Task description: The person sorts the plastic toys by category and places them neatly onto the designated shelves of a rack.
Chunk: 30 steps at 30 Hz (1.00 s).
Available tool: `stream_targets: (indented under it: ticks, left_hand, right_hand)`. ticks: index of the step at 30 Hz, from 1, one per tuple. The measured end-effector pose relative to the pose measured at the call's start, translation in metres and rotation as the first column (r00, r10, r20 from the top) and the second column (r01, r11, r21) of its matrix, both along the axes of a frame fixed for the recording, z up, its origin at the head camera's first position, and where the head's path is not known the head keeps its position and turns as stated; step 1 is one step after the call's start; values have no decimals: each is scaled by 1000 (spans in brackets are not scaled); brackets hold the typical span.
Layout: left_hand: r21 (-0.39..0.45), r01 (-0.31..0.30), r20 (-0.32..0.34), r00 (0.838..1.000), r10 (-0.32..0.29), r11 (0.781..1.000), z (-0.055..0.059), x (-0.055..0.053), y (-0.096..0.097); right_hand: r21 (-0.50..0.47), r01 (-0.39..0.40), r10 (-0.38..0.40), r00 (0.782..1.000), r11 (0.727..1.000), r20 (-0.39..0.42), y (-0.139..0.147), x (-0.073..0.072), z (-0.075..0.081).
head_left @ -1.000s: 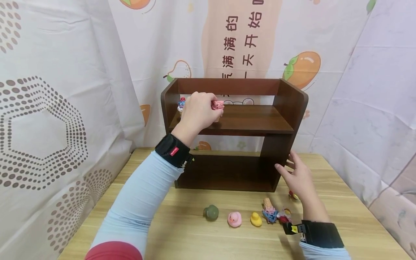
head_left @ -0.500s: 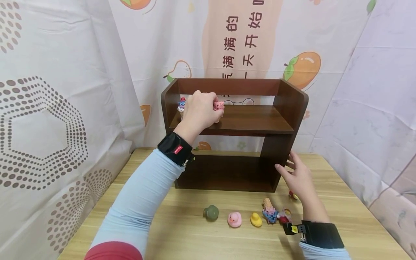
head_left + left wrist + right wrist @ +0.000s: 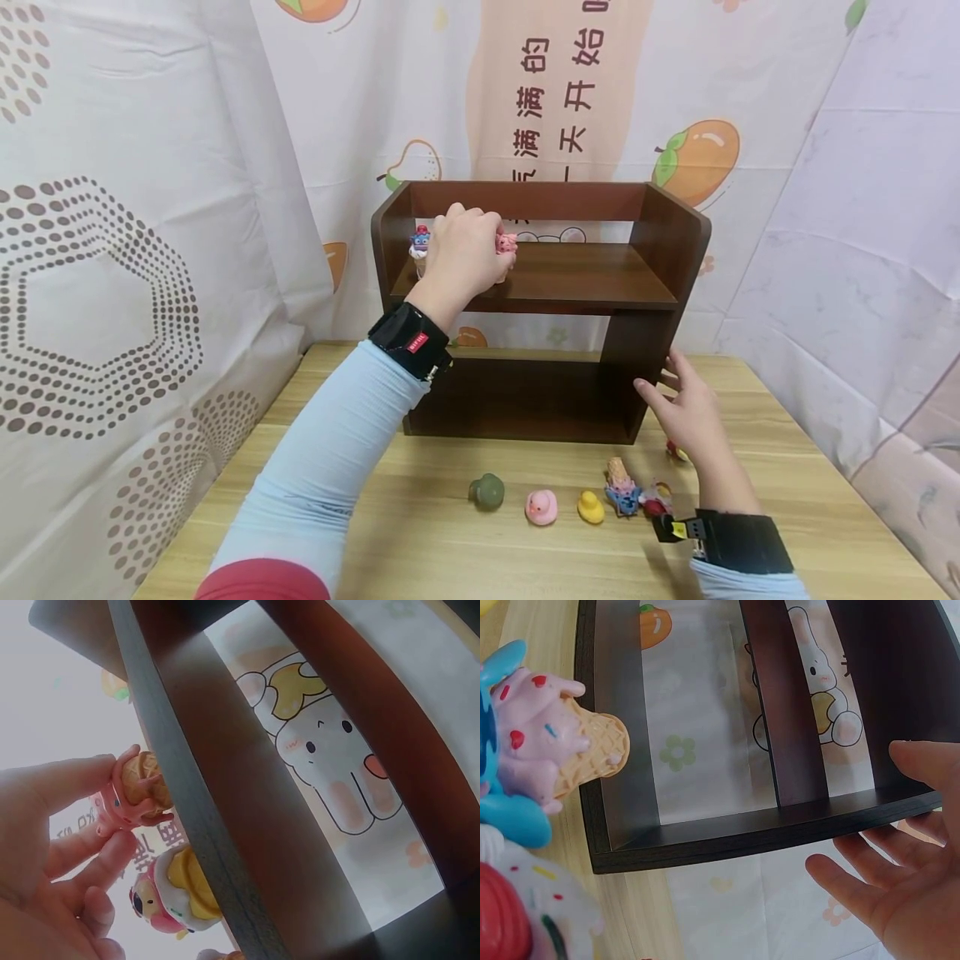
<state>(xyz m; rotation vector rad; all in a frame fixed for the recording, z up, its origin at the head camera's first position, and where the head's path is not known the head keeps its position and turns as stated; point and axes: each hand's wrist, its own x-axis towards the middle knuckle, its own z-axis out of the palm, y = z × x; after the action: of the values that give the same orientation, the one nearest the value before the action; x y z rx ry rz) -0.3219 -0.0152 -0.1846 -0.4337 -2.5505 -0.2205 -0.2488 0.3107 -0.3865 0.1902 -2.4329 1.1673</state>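
My left hand (image 3: pixel 463 254) is at the upper board of a dark brown two-tier shelf (image 3: pixel 592 279). It pinches a pink ice-cream-cone figurine (image 3: pixel 507 243) between thumb and fingers. In the left wrist view the cone (image 3: pixel 144 780) of this figurine is down against the board's edge. Beside it stands a figurine with a red-and-white top and yellow cone (image 3: pixel 187 889), mostly hidden from the head view by the hand. A blue-topped cone figurine (image 3: pixel 419 243) stands at the shelf's left end. My right hand (image 3: pixel 688 408), fingers spread, is at the shelf's right side panel; contact is unclear.
On the wooden table (image 3: pixel 420 550) before the shelf lie a green toy (image 3: pixel 487 492), a pink duck (image 3: pixel 542 507), a yellow duck (image 3: pixel 591 506), a pink-and-blue cone figurine (image 3: pixel 621 487) and a red-and-white figurine (image 3: pixel 656 498). Another small toy (image 3: pixel 677 451) is partly behind the right wrist.
My left hand and the pink figurine have shifted slightly to the right along the upper board, showing more of the blue-topped figurine. The right hand has stayed where it was.
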Motion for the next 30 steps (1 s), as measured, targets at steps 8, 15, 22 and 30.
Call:
stream_targets:
  ticks: [8,15,22,30]
  left_hand:
    - [-17,-15,-13,1000,14,1000,1,-1,-1]
    - [-36,-32,-23,999,31,999,1,-1,-1]
    - [-44,-36,-29,999,34,998,-1,-4,-2]
    - [-58,-51,-33,998,49,997,-1,-6,0]
  right_hand:
    - [0,-3,3,1000,1000,-7,1,0,1]
    - [7,0,0,1000,1000,-6,0,0,0]
    - [0,3,-3,1000,1000,9,0,1,1]
    - [0,1,-1,1000,1000,2,1,1,0]
